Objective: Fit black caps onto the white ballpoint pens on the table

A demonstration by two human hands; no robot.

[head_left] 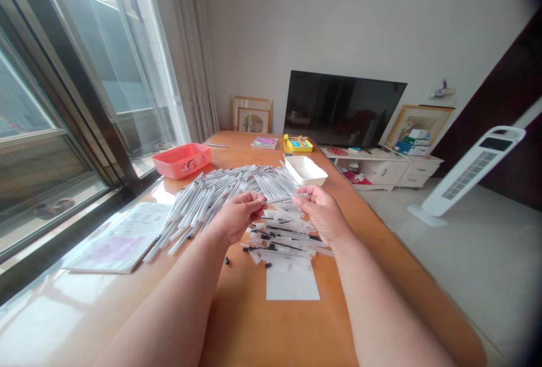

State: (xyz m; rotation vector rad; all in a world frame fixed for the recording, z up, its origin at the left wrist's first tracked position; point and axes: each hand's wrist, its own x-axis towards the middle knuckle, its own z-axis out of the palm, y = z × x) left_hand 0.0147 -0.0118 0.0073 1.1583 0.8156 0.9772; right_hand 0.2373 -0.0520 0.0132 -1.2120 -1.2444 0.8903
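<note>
Both hands, L (239, 214) & R (319, 212), pinch one pen (282, 199); orange table (288, 327), TV (341, 108) behind, window (63, 101) left.

The table (254, 333) looks like orange-toned wood with a glossy, smooth finish that mirrors window light toward nine o'clock. The heaped pens (220, 192) at twelve o'clock of the hands appear to be clear and white plastic, slightly shiny. The pen (283, 199) pinched between the left hand (237, 215) and right hand (322, 212) looks the same. The white tray (305, 169) at one o'clock and the pink tray (182, 160) at eleven o'clock seem smooth plastic. The white sheet (292, 283) at six o'clock looks like matt paper.
</note>
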